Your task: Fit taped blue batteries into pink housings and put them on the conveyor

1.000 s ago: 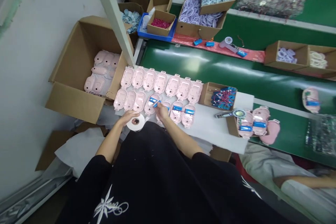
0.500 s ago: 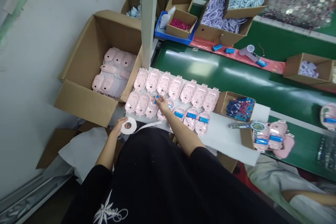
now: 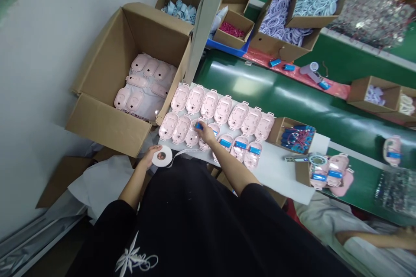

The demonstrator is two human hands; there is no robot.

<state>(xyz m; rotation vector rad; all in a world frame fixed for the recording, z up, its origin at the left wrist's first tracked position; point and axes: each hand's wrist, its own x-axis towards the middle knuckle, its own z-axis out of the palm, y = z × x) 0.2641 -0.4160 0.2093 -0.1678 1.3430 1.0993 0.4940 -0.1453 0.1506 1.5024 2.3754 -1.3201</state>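
My left hand [image 3: 149,156] is closed on a roll of white tape [image 3: 162,156], low in front of the bench edge. A loose strip of tape [image 3: 188,151] trails from the roll toward the right. My right hand [image 3: 207,133] pinches a blue battery [image 3: 199,126] over a pink plastic shell [image 3: 191,136] in the near row. To the right of that hand, several near-row shells hold blue batteries [image 3: 240,144]. The far row of pink shells [image 3: 209,103] shows bare insides. Part of the shell under my right hand is hidden.
A cardboard box [image 3: 107,56] with pink shells stands at the left, beside a metal post [image 3: 211,21]. A small box of wired blue batteries [image 3: 297,138] sits right of the rows. Behind runs a green conveyor [image 3: 292,95]. A co-worker's arm [image 3: 373,239] shows at lower right.
The view has shifted slightly. My right hand stays at the same shell, with the battery now lower over it. My left hand still holds the tape roll; the co-worker's arm has moved a little.
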